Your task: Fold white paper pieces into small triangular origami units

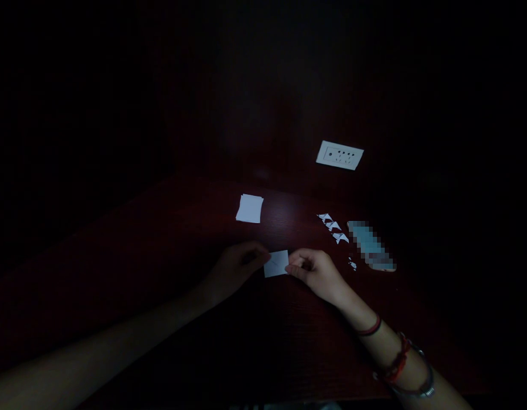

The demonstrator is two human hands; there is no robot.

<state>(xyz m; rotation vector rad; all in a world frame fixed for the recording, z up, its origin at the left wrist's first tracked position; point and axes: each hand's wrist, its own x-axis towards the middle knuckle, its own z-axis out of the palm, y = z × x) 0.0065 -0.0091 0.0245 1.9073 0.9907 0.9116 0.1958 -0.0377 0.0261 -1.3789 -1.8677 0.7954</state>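
Note:
A small white sheet of paper (276, 265) with a faint line on it is held just in front of me, over the dark red table. My left hand (243, 263) pinches its left edge between thumb and fingers. At the right edge, my right hand (313, 271) grips the paper the same way. Beyond it lies a stack of white paper sheets (250, 208). To the right of my right hand, several small folded paper figures (332, 226) lie in a slanting row. Tiny white scraps (353, 263) sit close by them.
A phone (370, 245) with a blurred-out screen lies at the right, beside the folded figures. On the wall behind the table (182, 216) is a white socket plate (340, 155). The surroundings are very dark. Bracelets (402, 359) circle my right wrist and forearm.

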